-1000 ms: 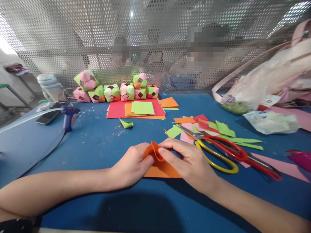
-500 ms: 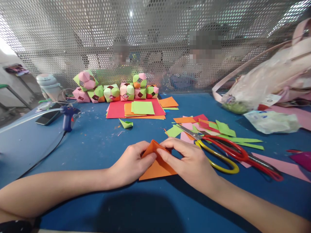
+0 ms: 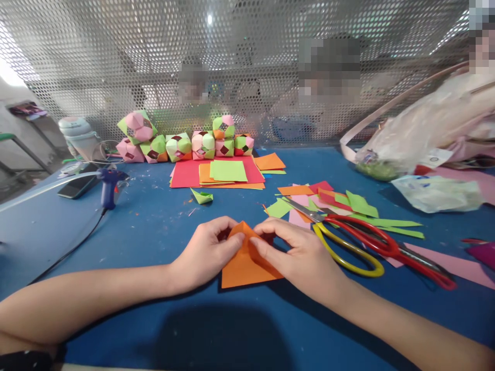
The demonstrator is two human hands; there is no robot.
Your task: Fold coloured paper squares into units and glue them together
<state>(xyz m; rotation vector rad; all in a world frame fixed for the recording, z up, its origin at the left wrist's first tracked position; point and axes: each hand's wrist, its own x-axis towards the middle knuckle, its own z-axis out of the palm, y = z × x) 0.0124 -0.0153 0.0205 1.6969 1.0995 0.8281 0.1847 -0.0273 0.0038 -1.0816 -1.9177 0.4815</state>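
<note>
Orange paper (image 3: 247,265) is partly covered by left hand (image 3: 207,252) and right hand (image 3: 305,252); pale bag (image 3: 425,129) and magenta item (image 3: 483,253) are cut by right edge; figures (image 3: 328,72) behind perforated screen (image 3: 154,41) are blurred.

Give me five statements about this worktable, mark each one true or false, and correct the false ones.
1. The left hand and the right hand both hold the orange paper. True.
2. The scissors are in the right hand. False: they lie on the table, outside both hands.
3. Some of the folded-paper balls sit on top of others. True.
4. The glue gun is to the right of the scissors. False: it is to their left.
5. A small folded green piece lies nearer the person than the red sheet. True.
</note>
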